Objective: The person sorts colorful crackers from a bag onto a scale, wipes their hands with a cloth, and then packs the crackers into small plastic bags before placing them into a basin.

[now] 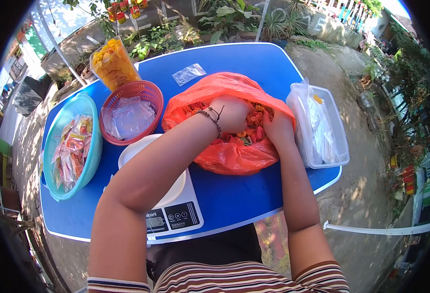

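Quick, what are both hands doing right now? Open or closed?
Left hand: curled inside the orange bag, fingers buried in the snacks; grip cannot be told.
Right hand: in the same bag, fingers hidden; cannot be told.

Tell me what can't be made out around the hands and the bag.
- Head view, left hand: fingers curl into the bag, so any grip is hidden.
- Head view, right hand: fingertips buried among the snacks.
- Head view, scale: display too small, platform partly under the left forearm.
- Head view, clear box: contents blurred by plastic.
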Demonstrator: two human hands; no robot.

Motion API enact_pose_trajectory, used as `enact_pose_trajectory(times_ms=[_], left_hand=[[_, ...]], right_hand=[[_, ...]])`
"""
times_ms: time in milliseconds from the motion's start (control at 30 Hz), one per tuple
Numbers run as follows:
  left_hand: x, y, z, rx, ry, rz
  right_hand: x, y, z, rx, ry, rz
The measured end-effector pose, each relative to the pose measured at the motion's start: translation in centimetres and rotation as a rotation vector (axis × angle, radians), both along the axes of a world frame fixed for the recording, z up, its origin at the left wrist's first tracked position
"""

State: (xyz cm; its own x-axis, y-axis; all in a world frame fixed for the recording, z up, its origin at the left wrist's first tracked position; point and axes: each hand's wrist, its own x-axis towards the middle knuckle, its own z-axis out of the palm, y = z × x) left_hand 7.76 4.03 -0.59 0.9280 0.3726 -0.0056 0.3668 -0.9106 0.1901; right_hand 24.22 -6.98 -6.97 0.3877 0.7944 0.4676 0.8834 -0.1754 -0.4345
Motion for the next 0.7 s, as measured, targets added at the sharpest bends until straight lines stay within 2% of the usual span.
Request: enact_pose_trajectory(times_ms=[267, 700], left_hand=[[0.7, -0.2, 1.1, -0.076, -0.065, 0.047], [1.4, 0.2, 1.8, -0.175, 0.074, 0.066]], right_hand=[[-0.1, 0.3, -0.1, 0.034, 0.028, -0.008], [-0.4, 0.1, 0.3, 0.051, -0.004, 0.025]])
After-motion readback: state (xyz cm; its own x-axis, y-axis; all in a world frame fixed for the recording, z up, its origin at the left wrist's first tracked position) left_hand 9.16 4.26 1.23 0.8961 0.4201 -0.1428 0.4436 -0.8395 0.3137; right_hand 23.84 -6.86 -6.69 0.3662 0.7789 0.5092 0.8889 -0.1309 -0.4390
